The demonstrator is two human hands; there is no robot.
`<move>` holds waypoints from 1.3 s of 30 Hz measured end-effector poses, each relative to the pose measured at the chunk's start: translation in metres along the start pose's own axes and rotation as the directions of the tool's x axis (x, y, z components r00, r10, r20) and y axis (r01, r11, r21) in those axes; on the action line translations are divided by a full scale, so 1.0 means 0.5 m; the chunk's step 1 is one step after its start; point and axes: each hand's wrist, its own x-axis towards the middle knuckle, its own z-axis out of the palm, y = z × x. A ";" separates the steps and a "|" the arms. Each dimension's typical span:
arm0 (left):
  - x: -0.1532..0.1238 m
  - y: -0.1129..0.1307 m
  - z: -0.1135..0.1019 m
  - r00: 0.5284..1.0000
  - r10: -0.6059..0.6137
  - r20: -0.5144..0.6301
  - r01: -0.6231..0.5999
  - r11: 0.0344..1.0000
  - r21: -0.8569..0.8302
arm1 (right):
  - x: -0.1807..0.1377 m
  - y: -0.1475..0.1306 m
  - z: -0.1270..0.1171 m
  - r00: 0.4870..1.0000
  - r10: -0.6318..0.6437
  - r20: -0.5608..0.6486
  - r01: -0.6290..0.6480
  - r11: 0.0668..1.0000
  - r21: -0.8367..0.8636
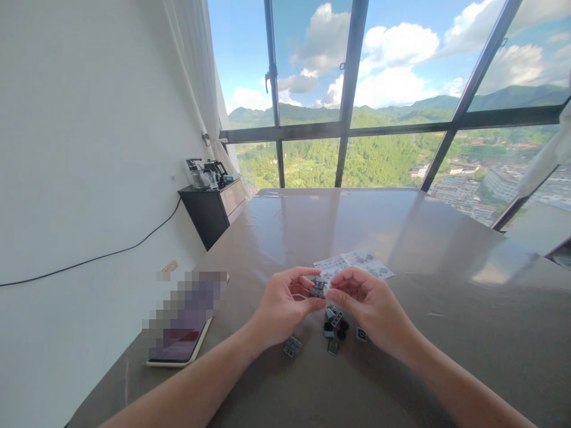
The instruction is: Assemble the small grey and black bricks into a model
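Note:
Above the table, my left hand (285, 300) holds a small grey toy brick assembly (318, 288) between thumb and fingers. My right hand (368, 303) pinches at the right edge of the same assembly; whether a separate small piece is between its fingertips is hidden. Below the hands lies a loose cluster of grey toy bricks (338, 319) and small round black wheels (341, 334). One grey piece with a dark round part (361, 335) rests under my right hand. A flat studded grey brick piece (292, 346) sits apart, nearer my left forearm.
Printed instruction sheets (368, 263) lie just behind my hands on the brown table (446, 285). A phone or tablet (178, 342), partly blurred out, is at the left edge. Beyond it stands a dark cabinet (203, 214) with glass jugs; large windows fill the back.

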 end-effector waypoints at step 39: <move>0.017 0.004 -0.020 0.990 -0.116 -0.083 0.095 0.969 -0.228 | -0.001 -0.012 -0.057 0.912 0.096 0.398 0.190 0.762 -0.619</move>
